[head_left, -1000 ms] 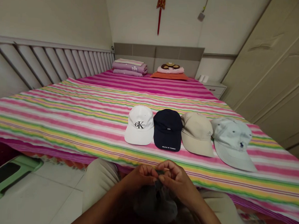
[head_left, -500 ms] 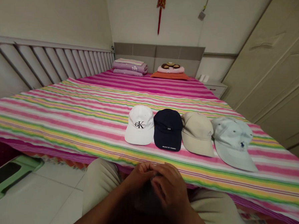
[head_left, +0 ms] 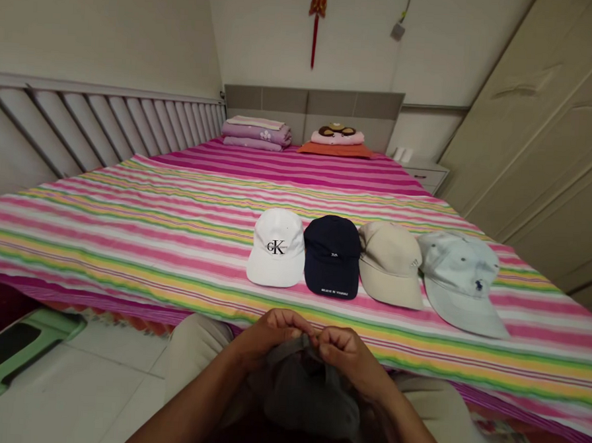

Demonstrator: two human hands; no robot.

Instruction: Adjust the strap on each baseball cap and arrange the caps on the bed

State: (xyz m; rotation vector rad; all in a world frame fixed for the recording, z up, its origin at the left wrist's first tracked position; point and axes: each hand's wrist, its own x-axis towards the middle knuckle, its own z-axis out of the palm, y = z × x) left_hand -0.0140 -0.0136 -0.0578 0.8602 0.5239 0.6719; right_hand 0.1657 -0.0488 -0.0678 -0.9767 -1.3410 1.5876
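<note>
Over my lap, a dark grey cap hangs from both hands, its crown low and in shadow. My left hand pinches the cap's strap edge, fingers closed. Close beside it, my right hand grips the same edge from the other side, also closed. On the bed in front stand a white cap, a navy cap, a beige cap and a pale blue cap, side by side in a row with brims toward me.
The caps rest on a striped bedsheet. Folded purple bedding and a pink pillow lie by the headboard. A green stool stands on the floor at left, a nightstand at the far right.
My hands have turned and drawn slightly apart, so the grey cap's edge and crown show more between them. The row of caps has not moved.
</note>
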